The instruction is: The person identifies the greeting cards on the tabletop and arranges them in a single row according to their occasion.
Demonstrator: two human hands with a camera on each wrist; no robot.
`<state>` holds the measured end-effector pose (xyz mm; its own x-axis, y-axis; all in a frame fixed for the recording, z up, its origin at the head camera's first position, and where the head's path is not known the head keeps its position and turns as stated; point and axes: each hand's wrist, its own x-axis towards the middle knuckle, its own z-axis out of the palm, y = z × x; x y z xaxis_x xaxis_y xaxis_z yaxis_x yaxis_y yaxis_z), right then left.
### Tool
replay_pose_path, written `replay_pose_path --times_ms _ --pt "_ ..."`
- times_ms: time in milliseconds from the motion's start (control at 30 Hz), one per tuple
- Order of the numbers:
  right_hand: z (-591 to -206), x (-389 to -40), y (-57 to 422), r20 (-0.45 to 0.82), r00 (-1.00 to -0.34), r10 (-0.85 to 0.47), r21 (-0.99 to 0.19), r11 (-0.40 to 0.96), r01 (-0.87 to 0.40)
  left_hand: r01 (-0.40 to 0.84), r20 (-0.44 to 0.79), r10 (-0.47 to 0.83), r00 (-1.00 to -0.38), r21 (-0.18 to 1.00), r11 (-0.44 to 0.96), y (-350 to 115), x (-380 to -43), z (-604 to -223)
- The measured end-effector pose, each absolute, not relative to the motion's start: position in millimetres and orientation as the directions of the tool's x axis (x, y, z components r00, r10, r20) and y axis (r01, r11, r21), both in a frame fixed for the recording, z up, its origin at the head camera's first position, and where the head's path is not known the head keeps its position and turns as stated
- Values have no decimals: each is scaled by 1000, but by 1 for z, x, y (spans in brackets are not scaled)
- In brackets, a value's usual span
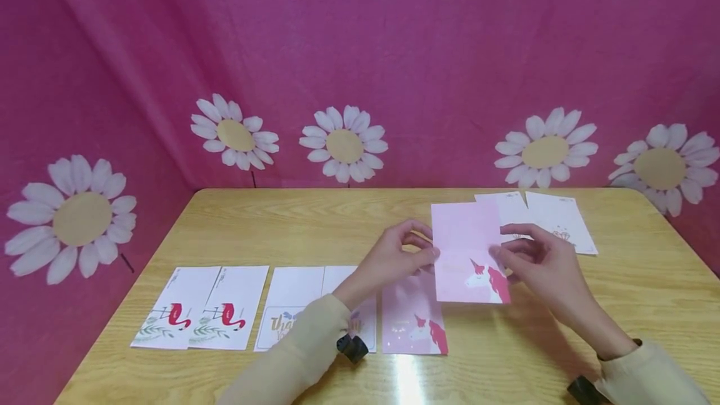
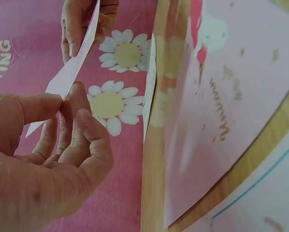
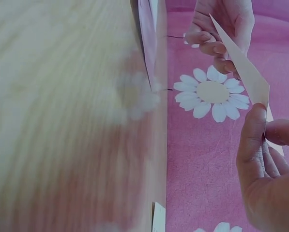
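A pink greeting card [image 1: 462, 230] with a white-and-red unicorn in its lower corner is held up over the table between both hands. My left hand [image 1: 388, 264] pinches its left edge between thumb and fingers. On the opposite edge, my right hand [image 1: 545, 270] pinches it the same way. Both wrist views show the card nearly edge-on, with a slight bend across it. Below and to the left, a matching unicorn card [image 1: 407, 320] lies on the table, partly covered by the held card and left hand. Gold lettering shows on that lying card [image 2: 207, 135] in the left wrist view.
On the wooden table [image 1: 315, 227], two flamingo cards [image 1: 239, 292] overlap at the left. Beside them lie thank-you cards [image 1: 295, 286], partly behind the left forearm. White cards [image 1: 554, 217] lie at the back right. A pink daisy-print cloth [image 1: 416, 67] hangs behind the table.
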<state>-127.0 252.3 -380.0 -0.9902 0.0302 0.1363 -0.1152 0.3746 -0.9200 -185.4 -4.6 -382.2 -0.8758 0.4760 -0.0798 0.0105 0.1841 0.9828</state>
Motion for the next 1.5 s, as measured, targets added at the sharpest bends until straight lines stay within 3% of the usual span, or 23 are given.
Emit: replay_pose_path --times_ms 433,733,1267,1500 --pt "-387 -112 266 52 -995 88 -925 380 -15 52 -60 494 -867 976 211 5 -169 -386" --pt "-391 -102 269 0 -994 111 -881 470 53 44 -84 507 -858 971 235 5 -166 -389" --pt "-399 -97 267 -132 -988 80 -881 448 154 131 -133 520 -844 888 440 3 -165 -393" --pt "-403 -94 267 -152 -987 51 -894 418 159 234 -131 532 -836 793 563 -3 -167 -389"
